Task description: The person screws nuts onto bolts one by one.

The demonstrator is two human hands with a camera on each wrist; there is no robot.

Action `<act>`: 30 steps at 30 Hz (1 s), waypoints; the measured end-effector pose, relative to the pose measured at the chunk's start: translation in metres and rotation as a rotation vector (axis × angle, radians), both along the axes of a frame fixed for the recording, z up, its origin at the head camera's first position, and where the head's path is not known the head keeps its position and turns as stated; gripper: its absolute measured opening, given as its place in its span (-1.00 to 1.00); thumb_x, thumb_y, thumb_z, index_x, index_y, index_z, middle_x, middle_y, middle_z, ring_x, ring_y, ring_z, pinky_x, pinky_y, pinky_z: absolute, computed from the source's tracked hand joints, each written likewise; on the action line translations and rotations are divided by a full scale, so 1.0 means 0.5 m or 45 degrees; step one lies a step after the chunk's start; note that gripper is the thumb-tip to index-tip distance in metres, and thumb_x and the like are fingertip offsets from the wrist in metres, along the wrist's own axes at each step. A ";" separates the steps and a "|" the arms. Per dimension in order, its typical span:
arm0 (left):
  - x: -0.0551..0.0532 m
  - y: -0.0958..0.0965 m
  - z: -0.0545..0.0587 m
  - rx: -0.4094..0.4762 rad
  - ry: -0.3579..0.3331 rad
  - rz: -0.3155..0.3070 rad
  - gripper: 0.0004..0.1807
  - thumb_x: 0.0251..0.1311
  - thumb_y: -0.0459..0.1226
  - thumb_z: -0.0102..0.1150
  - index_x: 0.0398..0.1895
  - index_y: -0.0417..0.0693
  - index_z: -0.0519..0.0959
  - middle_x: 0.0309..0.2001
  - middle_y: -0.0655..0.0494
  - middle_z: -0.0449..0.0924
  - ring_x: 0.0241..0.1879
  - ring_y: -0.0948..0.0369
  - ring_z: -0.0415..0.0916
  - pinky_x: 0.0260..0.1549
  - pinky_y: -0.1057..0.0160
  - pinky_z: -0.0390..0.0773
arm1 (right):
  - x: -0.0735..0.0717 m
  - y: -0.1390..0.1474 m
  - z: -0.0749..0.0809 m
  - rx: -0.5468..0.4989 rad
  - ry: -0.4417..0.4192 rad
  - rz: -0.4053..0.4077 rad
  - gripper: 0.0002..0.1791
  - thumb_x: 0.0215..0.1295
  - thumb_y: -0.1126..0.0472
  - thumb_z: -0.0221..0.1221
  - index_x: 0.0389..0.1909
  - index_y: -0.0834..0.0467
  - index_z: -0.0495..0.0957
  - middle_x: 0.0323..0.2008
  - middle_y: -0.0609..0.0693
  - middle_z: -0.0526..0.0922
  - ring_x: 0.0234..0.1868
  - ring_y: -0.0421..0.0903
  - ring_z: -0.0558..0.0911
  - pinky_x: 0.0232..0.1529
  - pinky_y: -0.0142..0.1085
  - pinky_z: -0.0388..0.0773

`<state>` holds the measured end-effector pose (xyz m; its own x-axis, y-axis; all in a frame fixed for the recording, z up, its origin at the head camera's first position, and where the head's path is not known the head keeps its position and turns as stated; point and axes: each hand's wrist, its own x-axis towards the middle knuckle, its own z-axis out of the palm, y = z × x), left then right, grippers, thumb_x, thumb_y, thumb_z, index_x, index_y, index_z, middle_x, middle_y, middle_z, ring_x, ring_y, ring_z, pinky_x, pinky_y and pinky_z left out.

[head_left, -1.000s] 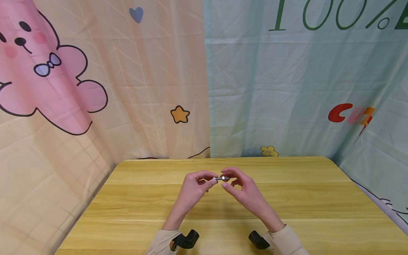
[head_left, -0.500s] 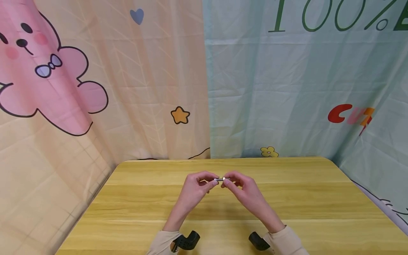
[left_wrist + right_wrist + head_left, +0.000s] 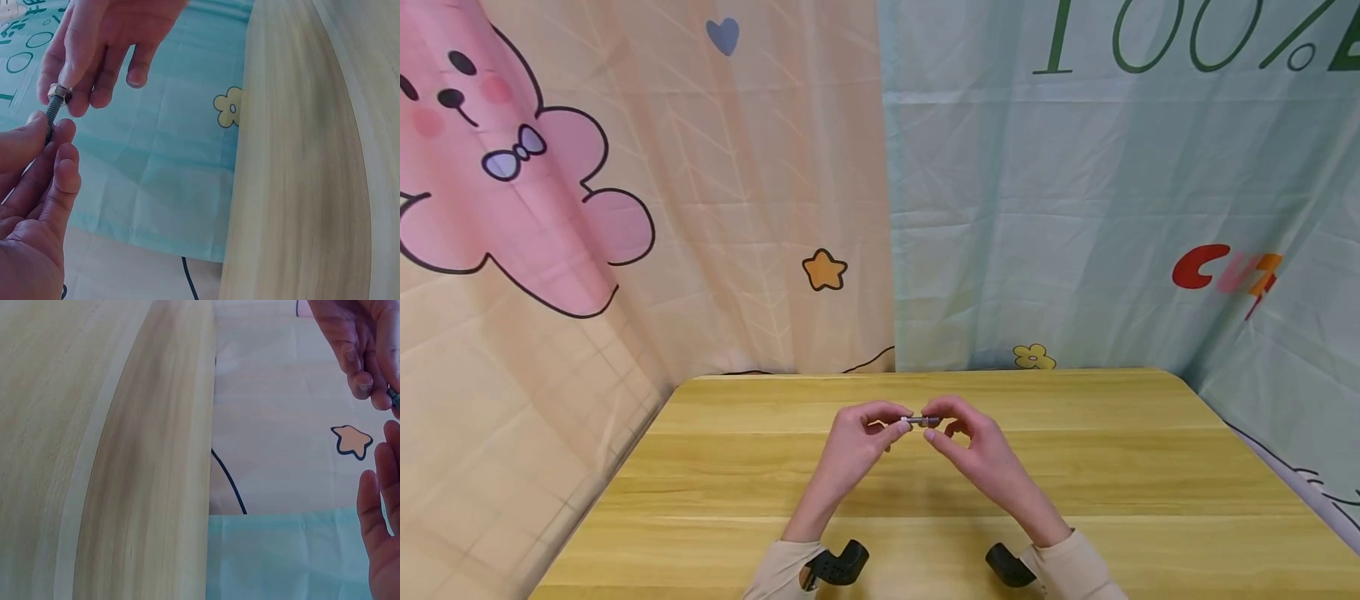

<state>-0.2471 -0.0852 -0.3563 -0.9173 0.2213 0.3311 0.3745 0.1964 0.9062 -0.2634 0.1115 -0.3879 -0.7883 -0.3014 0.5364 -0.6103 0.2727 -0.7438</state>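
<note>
A small metal bolt (image 3: 916,420) is held level over the table, pinched at its left end by the thumb and index finger of my left hand (image 3: 859,437). Round its shaft, toward the right end, sits a hex nut (image 3: 58,92). My right hand (image 3: 973,446) is at that end, with thumb and index finger apart on either side of the nut. In the left wrist view a right fingertip (image 3: 72,74) appears to touch the nut. The bolt's left end is hidden by the left fingers. Only part of the bolt (image 3: 393,397) shows in the right wrist view.
The wooden table (image 3: 700,500) spreads beneath both hands. Behind it hangs a printed curtain (image 3: 820,167), peach on the left and pale blue on the right. Black wrist devices (image 3: 841,563) are on both forearms.
Half a second ago my right thumb and index finger were closed on the nut; now they are spread apart, much as one second ago. My left hand keeps its pinch on the bolt.
</note>
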 end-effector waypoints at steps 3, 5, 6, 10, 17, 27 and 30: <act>0.001 0.001 0.001 0.001 -0.004 -0.011 -0.89 0.24 -0.42 0.27 -0.20 -0.20 0.71 -0.31 0.03 0.66 -0.46 0.20 0.48 -0.47 0.36 0.48 | 0.000 0.000 0.000 0.005 -0.020 -0.015 -0.80 0.31 0.39 0.23 -0.07 0.15 0.57 -0.17 0.03 0.65 -0.15 -0.07 0.61 -0.19 -0.21 0.54; 0.002 0.001 0.002 0.003 -0.003 -0.021 -0.89 0.24 -0.43 0.26 -0.20 -0.21 0.71 -0.31 0.02 0.66 -0.47 0.21 0.47 -0.48 0.36 0.47 | -0.004 0.000 -0.007 0.010 -0.052 -0.029 -0.83 0.35 0.32 0.22 -0.08 0.11 0.58 -0.20 -0.02 0.67 -0.16 -0.11 0.63 -0.20 -0.22 0.54; 0.002 0.002 0.001 0.003 -0.003 -0.024 -0.89 0.24 -0.43 0.26 -0.20 -0.22 0.70 -0.31 0.02 0.66 -0.48 0.21 0.46 -0.48 0.36 0.46 | -0.006 0.001 -0.011 0.012 -0.067 -0.040 -0.85 0.36 0.28 0.22 -0.09 0.07 0.58 -0.22 -0.06 0.68 -0.17 -0.12 0.65 -0.19 -0.22 0.54; 0.004 0.003 0.002 -0.007 -0.001 -0.025 -0.88 0.25 -0.41 0.26 -0.18 -0.21 0.70 -0.30 0.01 0.66 -0.49 0.21 0.46 -0.49 0.37 0.46 | -0.011 0.001 -0.023 0.023 -0.089 -0.088 -0.91 0.41 0.08 0.18 -0.16 -0.04 0.60 -0.30 -0.17 0.69 -0.20 -0.15 0.65 -0.16 -0.22 0.53; 0.004 0.005 0.001 0.003 0.001 -0.040 -0.87 0.26 -0.43 0.24 -0.17 -0.22 0.70 -0.29 -0.03 0.66 -0.46 0.06 0.47 -0.50 0.38 0.44 | -0.008 0.000 -0.024 0.021 -0.089 -0.154 -0.81 0.43 -0.04 0.13 -0.13 -0.07 0.64 -0.22 -0.18 0.67 -0.15 -0.19 0.58 -0.08 -0.17 0.51; 0.002 0.003 0.004 0.016 -0.013 -0.016 -0.86 0.26 -0.42 0.25 -0.16 -0.25 0.69 -0.27 0.00 0.67 -0.43 0.19 0.50 -0.42 0.26 0.53 | -0.016 0.003 -0.022 -0.011 0.029 -0.034 -0.74 0.30 0.39 0.25 -0.03 0.12 0.55 -0.12 -0.02 0.62 -0.12 -0.08 0.58 -0.13 -0.24 0.54; 0.002 0.003 0.004 0.013 -0.015 -0.018 -0.87 0.26 -0.42 0.25 -0.16 -0.24 0.70 -0.27 0.00 0.67 -0.43 0.19 0.49 -0.43 0.26 0.53 | -0.017 0.003 -0.022 -0.003 0.008 -0.052 -0.79 0.31 0.33 0.26 -0.07 0.08 0.58 -0.16 -0.08 0.63 -0.16 -0.12 0.59 -0.15 -0.23 0.55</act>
<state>-0.2460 -0.0836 -0.3541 -0.9179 0.2308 0.3228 0.3666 0.1820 0.9124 -0.2719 0.1130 -0.3991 -0.7968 -0.2676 0.5418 -0.6031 0.2955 -0.7409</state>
